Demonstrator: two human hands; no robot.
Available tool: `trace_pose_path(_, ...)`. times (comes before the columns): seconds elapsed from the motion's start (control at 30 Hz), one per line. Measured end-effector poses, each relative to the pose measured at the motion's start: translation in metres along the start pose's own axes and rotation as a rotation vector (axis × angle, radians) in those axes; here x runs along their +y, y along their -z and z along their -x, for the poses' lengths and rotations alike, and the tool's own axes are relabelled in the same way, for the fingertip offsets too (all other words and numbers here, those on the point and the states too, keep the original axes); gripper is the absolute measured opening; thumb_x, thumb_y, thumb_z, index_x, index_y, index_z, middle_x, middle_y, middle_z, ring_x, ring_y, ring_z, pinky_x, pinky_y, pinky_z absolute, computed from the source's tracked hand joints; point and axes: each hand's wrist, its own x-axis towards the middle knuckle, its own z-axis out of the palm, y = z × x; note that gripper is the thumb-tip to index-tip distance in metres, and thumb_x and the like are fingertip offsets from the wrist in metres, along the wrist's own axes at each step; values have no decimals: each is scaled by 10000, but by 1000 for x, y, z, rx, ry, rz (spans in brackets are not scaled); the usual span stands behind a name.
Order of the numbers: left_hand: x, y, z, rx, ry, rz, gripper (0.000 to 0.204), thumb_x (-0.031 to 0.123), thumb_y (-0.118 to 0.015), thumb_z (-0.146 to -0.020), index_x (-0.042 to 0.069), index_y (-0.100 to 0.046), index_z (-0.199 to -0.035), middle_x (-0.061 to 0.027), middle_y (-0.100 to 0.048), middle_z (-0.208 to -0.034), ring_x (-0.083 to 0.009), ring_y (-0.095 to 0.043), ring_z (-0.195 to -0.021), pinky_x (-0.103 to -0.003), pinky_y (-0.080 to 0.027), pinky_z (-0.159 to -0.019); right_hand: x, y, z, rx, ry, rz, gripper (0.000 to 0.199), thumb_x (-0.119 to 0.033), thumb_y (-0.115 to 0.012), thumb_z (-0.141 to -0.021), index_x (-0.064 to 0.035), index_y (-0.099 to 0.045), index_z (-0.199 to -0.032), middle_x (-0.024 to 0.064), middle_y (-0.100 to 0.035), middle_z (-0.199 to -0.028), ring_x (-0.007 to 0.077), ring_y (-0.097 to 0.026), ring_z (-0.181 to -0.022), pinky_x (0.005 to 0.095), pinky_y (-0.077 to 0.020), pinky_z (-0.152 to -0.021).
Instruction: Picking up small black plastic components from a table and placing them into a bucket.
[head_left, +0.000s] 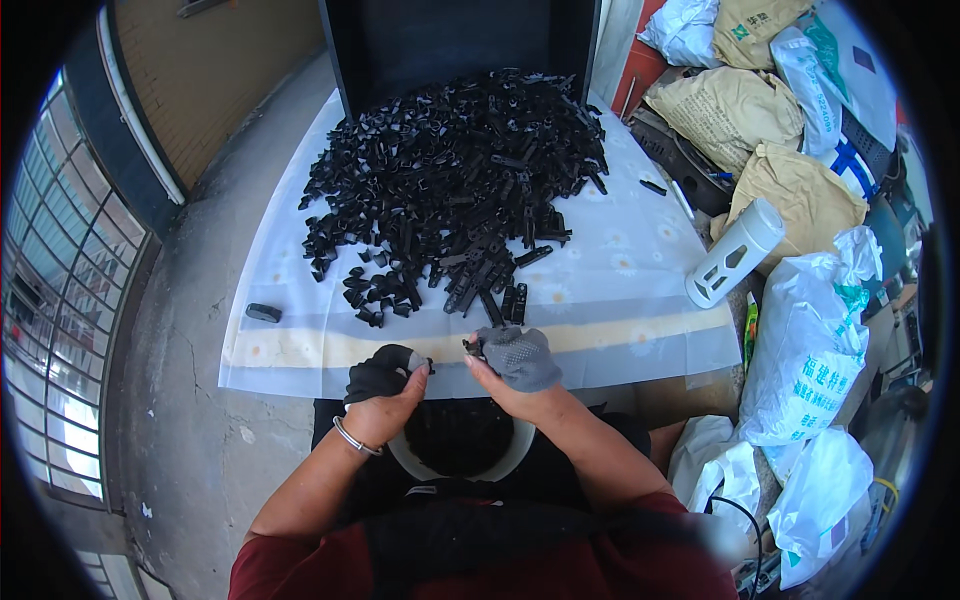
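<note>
My left hand (pixel 385 378), in a dark fingerless glove, is closed at the table's near edge. A bit of something small and black shows at its fingertips, most of it hidden. My right hand (pixel 514 362), in a grey dotted glove, pinches a small black plastic part (pixel 471 347) between thumb and fingers. The two hands are a short gap apart. Beyond them lies a large heap of black plastic parts (pixel 450 170), with some short curved pieces and some long narrow ones. Below my hands sits a pale round bucket (pixel 524 452) with a dark inside.
A flower-patterned cloth (pixel 290 345) covers the table. A black open bin (pixel 460 40) stands behind the heap. On the left lies a small dark block (pixel 263 313); on the right, a white bottle (pixel 735 253). Stuffed sacks (pixel 805 350) crowd the right side.
</note>
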Motion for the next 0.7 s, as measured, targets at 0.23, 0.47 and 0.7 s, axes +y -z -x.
trace_pose_path(0.23, -1, 6, -21, -31, 274, 68, 190, 185, -678, -719, 39, -581, -792, -73, -602, -560, -188, -597, -508, -285, -472, -518, 15, -5, -5, -10, -232, -335, 120, -90, -582, -767, -33, -543, -864, 58, -549, -691, 145, -523, -597, 290, -423, -553)
trace_pose_path(0.47, -4, 1, -13, -209, 449, 534, 152, 114, -632, -765, 1, -585, -855, -38, -588, -618, -100, -531, -499, -241, -436, -482, 5, -15, -2, -20, 81, -407, 236, -115, -587, -763, -52, -578, -990, 99, -613, -852, 258, -588, -779, 335, -462, -669)
trace_pose_path(0.7, -6, 0, -8, -228, 379, 400, 135, 114, -619, -783, 6, -581, -854, -42, -590, -657, -90, -522, -547, -223, -419, -500, -8, -17, 3, -176, 110, -157, 280, -77, -520, -816, -35, -534, -1092, 114, -594, -1011, 273, -571, -921, 353, -444, -786)
